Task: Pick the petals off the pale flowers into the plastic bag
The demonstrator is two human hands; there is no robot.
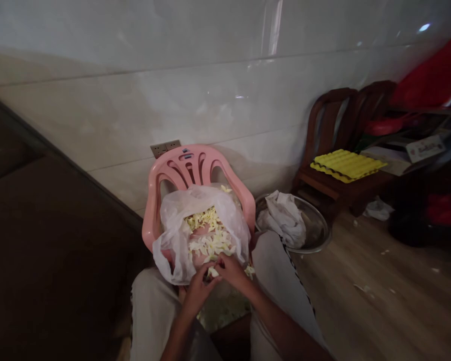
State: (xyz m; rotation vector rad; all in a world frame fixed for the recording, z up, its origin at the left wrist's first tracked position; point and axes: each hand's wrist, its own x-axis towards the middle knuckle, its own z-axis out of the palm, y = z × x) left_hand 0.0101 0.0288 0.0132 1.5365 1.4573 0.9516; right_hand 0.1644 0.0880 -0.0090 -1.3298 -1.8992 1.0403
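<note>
Seated subject, view down over both knees. Left hand (199, 295) and right hand (231, 273) are held close together above the near edge of the bag (169, 235), fingers curled and tips almost meeting. A pale sliver (212, 272) shows just at the fingertips. Whether either hand pinches it cannot be told at this resolution.

The bag is thin, translucent white plastic, open, with its edges bunched. It sits on the seat of a low pink plastic chair (184, 163), whose back rests near the tiled wall (135, 100). Pale yellow slivers (206, 235) lie heaped inside the bag, and pink shows through beneath them. 1 further sliver (249, 272) lies at the bag's right edge, just beside the right hand. A dim, speckled pale mass (221, 313) lies between the knees; too dark to identify.

Trousers (274, 281) are pale, with a dark patterned stripe on the right leg. To the right of the chair, a steel basin (317, 225) stands on the wood-look floor (361, 291) and holds a crumpled white cloth (281, 218). Beyond it stand 2 dark wooden chairs (323, 135), 1 carrying a yellow egg tray (346, 165). Red items (428, 75) are heaped at far right. A 2-gang wall socket (165, 148) sits behind the pink chair. Small pale scraps (364, 288) lie on the floor.
</note>
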